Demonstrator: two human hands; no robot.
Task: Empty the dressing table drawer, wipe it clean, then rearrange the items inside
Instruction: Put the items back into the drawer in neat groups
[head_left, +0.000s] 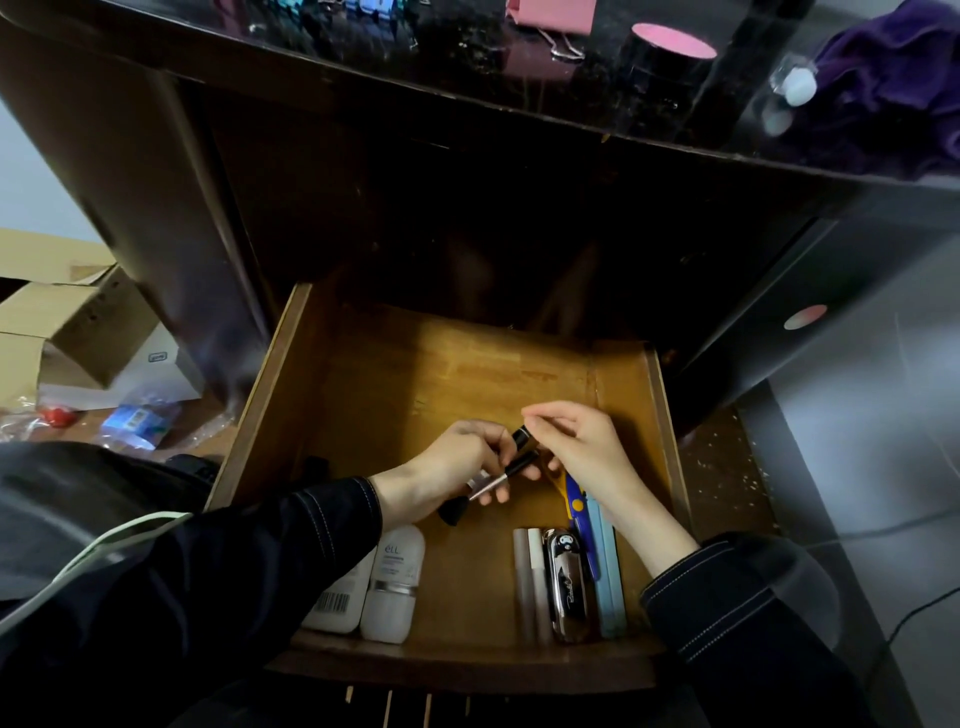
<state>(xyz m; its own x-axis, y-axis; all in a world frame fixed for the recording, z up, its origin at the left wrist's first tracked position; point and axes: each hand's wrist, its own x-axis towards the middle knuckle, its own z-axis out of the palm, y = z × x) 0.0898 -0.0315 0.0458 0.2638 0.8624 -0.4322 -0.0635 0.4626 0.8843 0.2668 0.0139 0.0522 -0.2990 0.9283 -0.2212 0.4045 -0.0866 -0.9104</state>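
Observation:
The wooden drawer (519, 374) is pulled out below the dark dressing table. My left hand (457, 467) grips a black makeup brush (485, 486) with a silver ferrule, bristles pointing down-left, together with a second black stick (521, 435). My right hand (576, 447) touches the sticks' upper ends, fingers loosely curled, over blue-and-yellow scissors (574, 501). White bottles (389, 587) lie at the drawer's front left. Two slim tubes (530, 571), a shiny black case (566, 582) and a light blue box (610, 582) lie side by side at the front right.
On the glossy tabletop stand a pink-lidded black jar (670, 47), a pink pouch (550, 13), a purple cloth (893, 78) and a small white cap (797, 85). Cardboard boxes (67, 322) and plastic packets (135, 421) sit on the floor at left. A cable (883, 530) runs at right.

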